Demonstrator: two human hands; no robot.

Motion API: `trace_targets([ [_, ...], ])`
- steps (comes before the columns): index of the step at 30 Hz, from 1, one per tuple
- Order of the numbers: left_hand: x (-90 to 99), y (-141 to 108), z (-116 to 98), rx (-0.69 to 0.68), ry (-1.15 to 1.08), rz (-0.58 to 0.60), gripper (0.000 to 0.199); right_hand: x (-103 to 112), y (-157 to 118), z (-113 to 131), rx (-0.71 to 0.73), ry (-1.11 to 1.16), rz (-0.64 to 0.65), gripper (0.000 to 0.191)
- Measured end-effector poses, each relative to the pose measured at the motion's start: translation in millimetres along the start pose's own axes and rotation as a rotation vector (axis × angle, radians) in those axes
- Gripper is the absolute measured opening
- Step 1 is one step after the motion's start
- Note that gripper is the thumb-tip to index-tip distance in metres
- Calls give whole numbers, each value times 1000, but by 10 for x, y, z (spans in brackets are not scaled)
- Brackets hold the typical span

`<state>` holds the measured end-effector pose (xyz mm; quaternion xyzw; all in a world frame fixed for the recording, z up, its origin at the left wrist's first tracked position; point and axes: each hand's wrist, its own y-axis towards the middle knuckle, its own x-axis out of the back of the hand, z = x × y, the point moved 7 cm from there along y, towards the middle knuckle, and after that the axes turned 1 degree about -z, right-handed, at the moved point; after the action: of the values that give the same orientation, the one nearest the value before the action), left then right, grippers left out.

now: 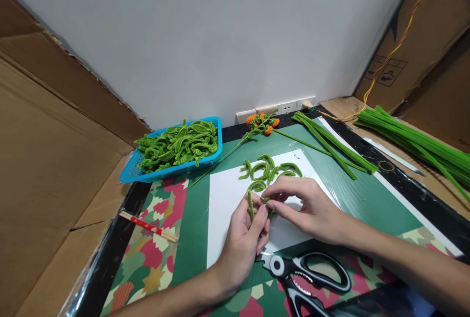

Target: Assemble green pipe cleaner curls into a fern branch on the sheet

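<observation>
Over a white sheet of paper (223, 209), both my hands meet at one green pipe cleaner (250, 203). My left hand (244, 231) is closed around it, and one end curves up past the fingers. Thumb and forefinger of my right hand (303, 204) pinch the same piece near the left thumb; the fingers partly hide that spot. Just beyond the hands lie several bent, curled green pipe cleaner pieces (260, 171) on the paper. Black-and-grey scissors (306, 273) lie in front of my hands, their blades partly under the left one.
A blue basket (171, 172) full of curled green pieces stands at the back left. Behind the paper lies an orange-flowered stem (261, 123). Straight green pipe cleaners (330, 140) rest right of it, with a larger bundle (414, 143) far right. Wrapped chopsticks (149, 226) lie left.
</observation>
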<state>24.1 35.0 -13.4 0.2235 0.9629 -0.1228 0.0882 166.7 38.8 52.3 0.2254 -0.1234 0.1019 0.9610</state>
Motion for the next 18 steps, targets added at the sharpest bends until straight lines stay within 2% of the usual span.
trace_targets([
  [6,-1,-3,-30,-1,37,-8,30,32,-28,-61,-2,-50,-55,11],
  [12,12,3,-23,-8,33,-17,32,7,-67,-14,164,-146,-39,18],
  [14,14,4,-28,-8,11,-25,31,20,-45,-27,123,-106,-31,16],
  [18,27,10,-31,9,-32,-42,29,41,-3,-143,-77,88,2,14],
])
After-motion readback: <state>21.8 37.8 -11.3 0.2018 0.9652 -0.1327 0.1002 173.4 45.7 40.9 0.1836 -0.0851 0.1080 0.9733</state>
